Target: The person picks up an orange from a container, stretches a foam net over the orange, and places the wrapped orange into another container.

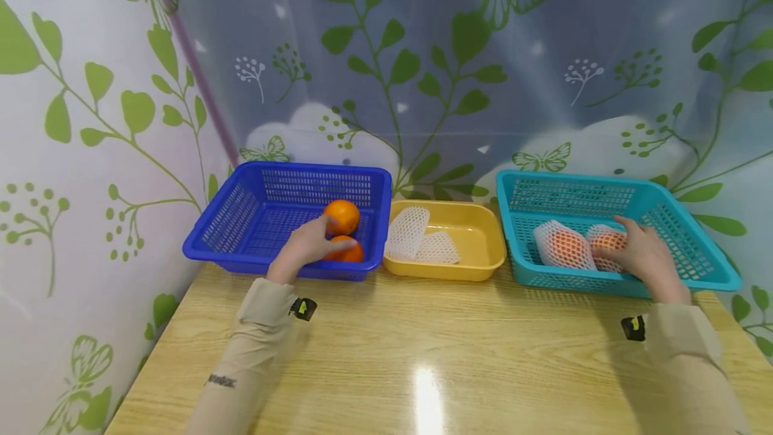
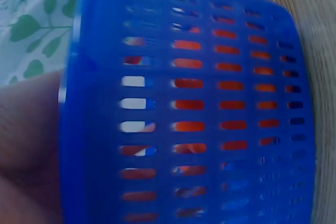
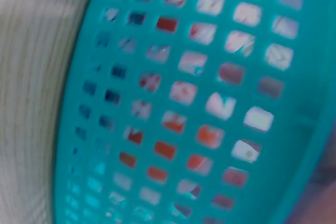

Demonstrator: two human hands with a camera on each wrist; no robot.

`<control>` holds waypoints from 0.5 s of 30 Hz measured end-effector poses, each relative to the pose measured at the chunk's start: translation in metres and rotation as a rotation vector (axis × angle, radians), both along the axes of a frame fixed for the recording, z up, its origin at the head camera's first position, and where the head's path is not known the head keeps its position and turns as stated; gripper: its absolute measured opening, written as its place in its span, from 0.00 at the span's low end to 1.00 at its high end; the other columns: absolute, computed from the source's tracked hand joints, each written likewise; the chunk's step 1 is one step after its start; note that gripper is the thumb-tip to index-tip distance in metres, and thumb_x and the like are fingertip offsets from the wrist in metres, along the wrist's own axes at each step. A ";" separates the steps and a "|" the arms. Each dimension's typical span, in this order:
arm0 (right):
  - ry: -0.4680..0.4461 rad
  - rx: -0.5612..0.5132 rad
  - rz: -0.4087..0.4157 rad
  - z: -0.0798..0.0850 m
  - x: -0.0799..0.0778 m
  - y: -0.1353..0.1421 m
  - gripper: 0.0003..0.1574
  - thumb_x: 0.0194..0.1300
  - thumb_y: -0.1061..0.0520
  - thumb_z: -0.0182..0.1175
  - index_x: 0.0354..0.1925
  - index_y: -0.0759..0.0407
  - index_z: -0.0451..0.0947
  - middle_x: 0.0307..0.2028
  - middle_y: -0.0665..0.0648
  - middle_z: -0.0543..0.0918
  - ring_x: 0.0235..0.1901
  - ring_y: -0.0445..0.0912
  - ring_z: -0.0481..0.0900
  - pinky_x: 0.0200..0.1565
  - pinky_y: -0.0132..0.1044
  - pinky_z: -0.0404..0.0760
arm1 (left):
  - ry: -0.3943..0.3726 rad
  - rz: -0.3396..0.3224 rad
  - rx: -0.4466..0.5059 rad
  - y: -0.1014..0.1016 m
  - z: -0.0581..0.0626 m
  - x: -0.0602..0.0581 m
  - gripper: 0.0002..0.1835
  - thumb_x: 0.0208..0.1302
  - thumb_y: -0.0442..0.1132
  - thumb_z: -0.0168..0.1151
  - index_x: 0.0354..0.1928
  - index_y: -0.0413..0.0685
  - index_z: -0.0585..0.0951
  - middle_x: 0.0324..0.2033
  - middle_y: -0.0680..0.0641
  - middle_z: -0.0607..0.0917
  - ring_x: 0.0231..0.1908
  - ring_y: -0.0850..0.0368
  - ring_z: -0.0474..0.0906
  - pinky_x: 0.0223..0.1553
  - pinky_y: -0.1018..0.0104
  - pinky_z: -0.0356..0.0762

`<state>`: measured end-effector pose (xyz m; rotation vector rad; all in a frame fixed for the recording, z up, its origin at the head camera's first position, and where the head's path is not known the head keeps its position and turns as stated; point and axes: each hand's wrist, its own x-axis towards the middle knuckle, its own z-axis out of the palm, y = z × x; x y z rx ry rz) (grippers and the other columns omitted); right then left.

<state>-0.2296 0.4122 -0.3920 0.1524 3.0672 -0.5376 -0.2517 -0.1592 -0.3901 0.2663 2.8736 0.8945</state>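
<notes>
In the head view, two oranges (image 1: 341, 217) sit at the right end of a blue basket (image 1: 286, 171). My left hand (image 1: 304, 244) reaches over its front rim, thumb across the front orange and fingers beside the rear one. On the right, a teal basket (image 1: 568, 180) contains two orange fruits in white foam nets (image 1: 566, 247). There my right hand (image 1: 649, 254) is spread around the right-hand netted fruit (image 1: 606, 240), thumb in front. Both wrist views mostly show basket walls, so the fingertips are hidden there.
Between the baskets stands a yellow tray (image 1: 474, 237) with two white foam nets (image 1: 407, 232) lying in its left half. All three containers are near the back of the wooden table (image 1: 483, 348), against a leaf-patterned curtain (image 1: 423, 106).
</notes>
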 end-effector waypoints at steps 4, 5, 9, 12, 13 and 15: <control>0.090 0.032 0.009 0.004 0.005 -0.017 0.49 0.72 0.44 0.61 0.73 0.73 0.55 0.64 0.88 0.57 0.60 0.81 0.57 0.56 0.76 0.62 | -0.078 -0.049 -0.098 0.003 -0.002 -0.006 0.31 0.62 0.60 0.69 0.47 0.37 0.78 0.37 0.42 0.81 0.37 0.46 0.76 0.41 0.53 0.75; 0.115 0.037 0.014 0.004 0.006 -0.021 0.46 0.73 0.44 0.60 0.72 0.72 0.57 0.64 0.88 0.58 0.59 0.81 0.59 0.55 0.76 0.63 | -0.088 -0.056 -0.117 0.004 -0.002 -0.007 0.31 0.61 0.60 0.69 0.48 0.37 0.78 0.37 0.43 0.82 0.37 0.46 0.76 0.41 0.54 0.75; 0.230 0.028 0.033 0.004 0.011 -0.038 0.36 0.74 0.48 0.59 0.69 0.69 0.65 0.62 0.86 0.64 0.55 0.79 0.66 0.50 0.74 0.68 | -0.111 -0.067 -0.162 0.006 -0.004 -0.008 0.35 0.60 0.62 0.68 0.52 0.36 0.79 0.42 0.41 0.84 0.41 0.46 0.78 0.46 0.52 0.77; 0.306 0.003 0.042 0.004 0.013 -0.050 0.32 0.74 0.50 0.60 0.68 0.66 0.69 0.61 0.83 0.67 0.54 0.77 0.68 0.47 0.72 0.70 | -0.100 -0.049 -0.165 0.006 -0.004 -0.007 0.37 0.60 0.63 0.67 0.56 0.36 0.79 0.46 0.39 0.84 0.44 0.45 0.79 0.48 0.50 0.77; 0.328 -0.013 0.047 0.004 0.014 -0.055 0.31 0.74 0.51 0.60 0.67 0.66 0.70 0.62 0.82 0.68 0.54 0.77 0.68 0.46 0.72 0.70 | -0.098 -0.036 -0.157 0.006 -0.004 -0.007 0.38 0.61 0.63 0.67 0.57 0.36 0.79 0.47 0.39 0.84 0.45 0.44 0.79 0.50 0.49 0.77; 0.374 -0.035 0.059 0.005 0.016 -0.064 0.29 0.74 0.51 0.60 0.66 0.64 0.72 0.62 0.81 0.69 0.49 0.74 0.72 0.40 0.67 0.73 | -0.079 -0.011 -0.127 0.005 -0.002 -0.007 0.39 0.61 0.63 0.66 0.59 0.35 0.77 0.49 0.37 0.84 0.46 0.42 0.79 0.52 0.47 0.76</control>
